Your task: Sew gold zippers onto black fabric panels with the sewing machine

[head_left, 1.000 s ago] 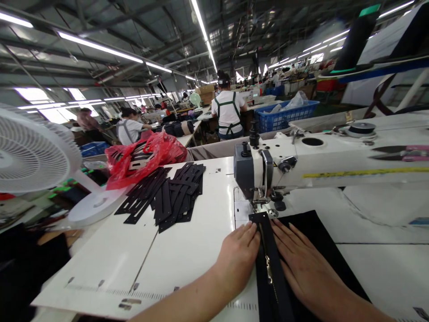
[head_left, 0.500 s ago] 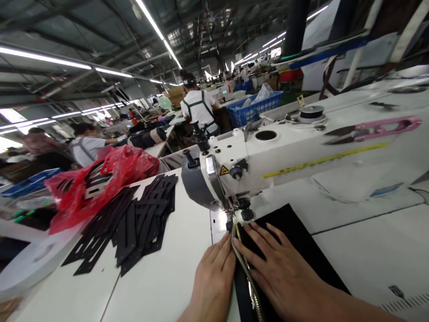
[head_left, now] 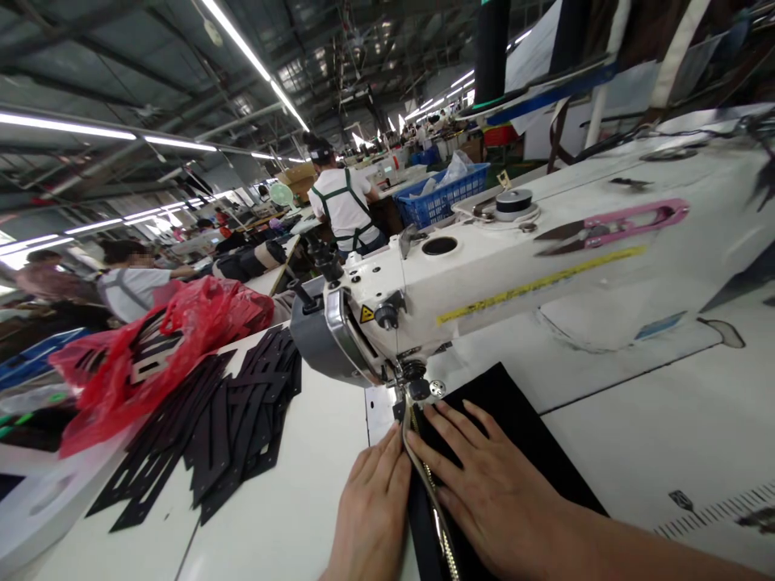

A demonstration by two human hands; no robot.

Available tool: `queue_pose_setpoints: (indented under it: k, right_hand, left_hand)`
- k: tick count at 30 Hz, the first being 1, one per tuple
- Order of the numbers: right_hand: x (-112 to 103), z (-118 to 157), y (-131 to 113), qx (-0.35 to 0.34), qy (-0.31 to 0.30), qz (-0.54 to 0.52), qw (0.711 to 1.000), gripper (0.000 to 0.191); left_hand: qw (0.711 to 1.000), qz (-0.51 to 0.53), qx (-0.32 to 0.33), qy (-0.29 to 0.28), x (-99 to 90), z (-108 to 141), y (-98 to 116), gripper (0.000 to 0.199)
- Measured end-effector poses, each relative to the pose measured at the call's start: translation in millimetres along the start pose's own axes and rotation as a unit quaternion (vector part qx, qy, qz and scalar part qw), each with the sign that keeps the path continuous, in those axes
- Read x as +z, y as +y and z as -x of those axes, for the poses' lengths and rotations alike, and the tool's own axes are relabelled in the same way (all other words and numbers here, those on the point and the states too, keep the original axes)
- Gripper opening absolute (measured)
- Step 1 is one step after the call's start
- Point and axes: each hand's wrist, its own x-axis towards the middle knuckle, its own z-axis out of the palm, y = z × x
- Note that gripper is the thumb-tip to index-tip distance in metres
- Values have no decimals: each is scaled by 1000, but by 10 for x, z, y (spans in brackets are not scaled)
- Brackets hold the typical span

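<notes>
The left hand (head_left: 372, 504) lies with its fingers straight and together along the edge of the work, fingertips just short of the presser foot (head_left: 400, 397); its thumb is hidden, so whether it pinches anything cannot be told. Beside it a metal-toothed zipper (head_left: 437, 516) runs from the needle area to the bottom of the view, its tape edge raised, over a black fabric panel (head_left: 526, 436). The right hand (head_left: 505, 484) is spread flat on the panel, one fingertip against the tape. Stitching looks to be near the zipper's far end, most of the visible length apparently left to sew; no finished seam can be made out.

On the white worktop (head_left: 291, 508), a red plastic bag (head_left: 190, 319) holding cut pieces sits at the left, then a loose heap of black slotted strips (head_left: 209, 448). The sewing machine (head_left: 478, 282) spans the middle and right, bearing a yellow tape measure (head_left: 538, 286) and pink-handled snips (head_left: 630, 222); ruler marks (head_left: 714, 512) line the near right.

Behind, a worker in grey straps (head_left: 130, 286) is at the left, a worker in green straps (head_left: 345, 206) nearer the centre, then a blue basket (head_left: 448, 202), under strip lights.
</notes>
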Motion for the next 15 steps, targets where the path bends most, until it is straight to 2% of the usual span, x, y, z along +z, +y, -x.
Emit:
queue_pose_setpoints:
  k: [8,15]
  right_hand:
    - [-43,9,3,-5,16,17,1000,51]
    - [42,33,55,-72,71,112,989,57]
  left_hand:
    - [1000,0,4,4,13,-8,-8,37]
    - [1000,0,-23,1,40,-33,59,36]
